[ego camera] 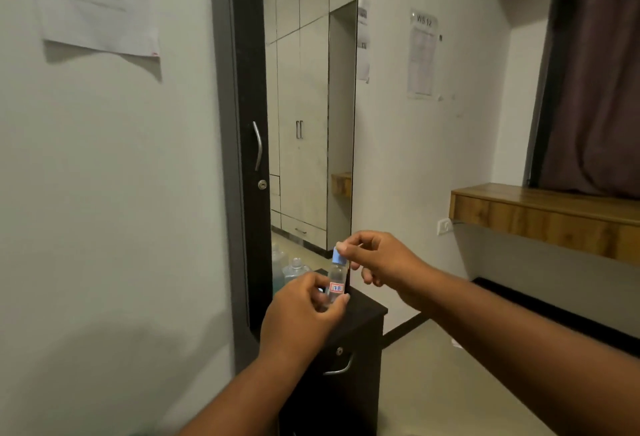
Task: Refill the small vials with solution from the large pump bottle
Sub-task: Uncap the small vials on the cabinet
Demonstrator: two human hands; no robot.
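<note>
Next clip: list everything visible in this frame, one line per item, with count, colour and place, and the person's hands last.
vial: 1, clear with a red-bordered label reading 78, held up in front of the mirror
vial cap: 1, light blue, on top of the vial
bottles: at least 2, clear, on the cabinet behind the hands, partly hidden
cabinet: 1, black with a metal handle, below the hands
mirror: 1, tall, dark-framed, centre wall
papers: several, white, on the walls
shelf: 1, wooden, right wall
curtain: 1, dark maroon, upper right
left hand: 1, gripping the vial body
right hand: 1, fingers pinching the vial cap
</note>
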